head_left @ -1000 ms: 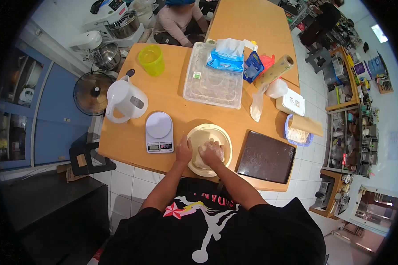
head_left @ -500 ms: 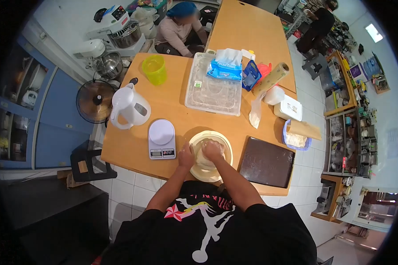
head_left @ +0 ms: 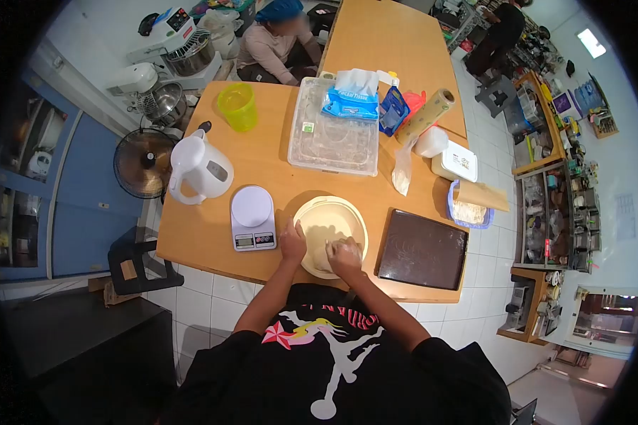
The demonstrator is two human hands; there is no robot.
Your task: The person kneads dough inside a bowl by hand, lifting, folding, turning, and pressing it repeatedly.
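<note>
A cream-coloured round bowl (head_left: 331, 201) stands near the table's front edge. Along its left rim my left hand (head_left: 293, 242) is closed, holding the side of the bowl. Inside, a lump of pale dough (head_left: 322, 259) lies against the near wall. My right hand (head_left: 344, 256) is curled on this dough, with whitish residue on the knuckles; its fingertips are hidden. To the left of the bowl sits a white kitchen scale (head_left: 253, 219), and to its right lies a dark baking tray (head_left: 424, 249).
A white electric kettle (head_left: 200, 170) and a yellow-green cup (head_left: 238, 108) stand at left. Behind the bowl are a lidded clear plastic box (head_left: 333, 146) and tissue pack (head_left: 352, 99). A blue tub of flour (head_left: 469, 212) sits at right. One person sits beyond the table.
My right hand has moved toward me inside the bowl, and the dough now sits against the near wall. My left hand stays at the left rim. The whole view has shifted slightly.
</note>
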